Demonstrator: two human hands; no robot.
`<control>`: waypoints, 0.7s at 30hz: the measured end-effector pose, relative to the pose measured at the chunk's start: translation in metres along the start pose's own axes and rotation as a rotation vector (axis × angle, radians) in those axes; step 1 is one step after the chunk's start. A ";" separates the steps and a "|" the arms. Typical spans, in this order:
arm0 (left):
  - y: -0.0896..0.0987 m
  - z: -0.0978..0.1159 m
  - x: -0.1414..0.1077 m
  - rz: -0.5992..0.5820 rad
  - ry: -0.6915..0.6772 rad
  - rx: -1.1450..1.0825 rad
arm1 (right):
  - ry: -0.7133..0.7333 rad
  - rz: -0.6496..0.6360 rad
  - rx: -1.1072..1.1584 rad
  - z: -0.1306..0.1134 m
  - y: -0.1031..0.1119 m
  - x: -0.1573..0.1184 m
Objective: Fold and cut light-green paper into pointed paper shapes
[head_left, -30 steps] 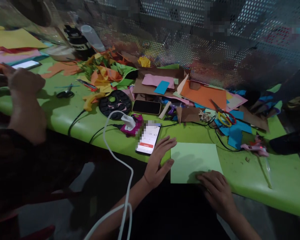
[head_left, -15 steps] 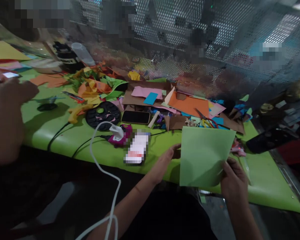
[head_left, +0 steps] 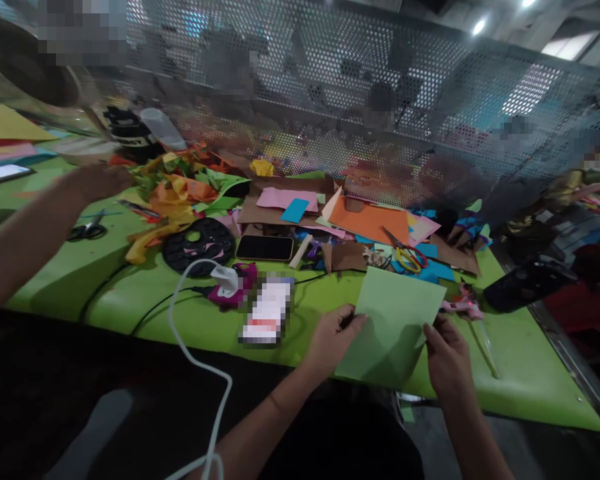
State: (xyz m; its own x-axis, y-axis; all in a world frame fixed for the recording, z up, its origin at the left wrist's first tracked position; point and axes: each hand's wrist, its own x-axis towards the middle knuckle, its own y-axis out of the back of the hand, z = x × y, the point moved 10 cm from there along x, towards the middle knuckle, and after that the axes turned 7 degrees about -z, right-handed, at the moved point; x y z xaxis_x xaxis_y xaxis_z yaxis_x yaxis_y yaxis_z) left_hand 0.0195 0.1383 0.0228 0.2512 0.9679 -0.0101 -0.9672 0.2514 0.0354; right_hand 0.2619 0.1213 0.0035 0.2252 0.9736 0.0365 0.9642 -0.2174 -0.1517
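Green paper (head_left: pixel 393 327) is pinched at opposite edges by left grip (head_left: pixel 333 339) and right grip (head_left: pixel 449 357)! Lit phone (head_left: pixel 268 312) lies left of both.

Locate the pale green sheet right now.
Head view, right of centre: the pale green sheet is held by its sides between the left hand and right hand, just below the red-and-yellow scissors in the picture.
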 end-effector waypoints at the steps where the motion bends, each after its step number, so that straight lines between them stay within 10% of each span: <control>1: 0.000 0.001 0.000 -0.002 0.004 0.018 | -0.007 0.011 -0.008 0.000 0.000 0.001; 15: 0.004 0.005 0.000 0.005 0.005 0.197 | -0.048 0.030 0.006 0.007 0.005 -0.002; 21: -0.002 0.018 -0.001 -0.056 -0.071 0.392 | 0.200 -0.160 -0.358 -0.057 -0.007 0.016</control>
State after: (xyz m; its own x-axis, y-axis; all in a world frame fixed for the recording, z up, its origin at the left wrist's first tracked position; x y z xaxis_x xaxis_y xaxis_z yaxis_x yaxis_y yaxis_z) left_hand 0.0220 0.1371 0.0411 0.3179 0.9470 0.0456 -0.8683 0.2715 0.4151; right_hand 0.2669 0.1348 0.0616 0.0576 0.9721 0.2275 0.9689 -0.1094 0.2222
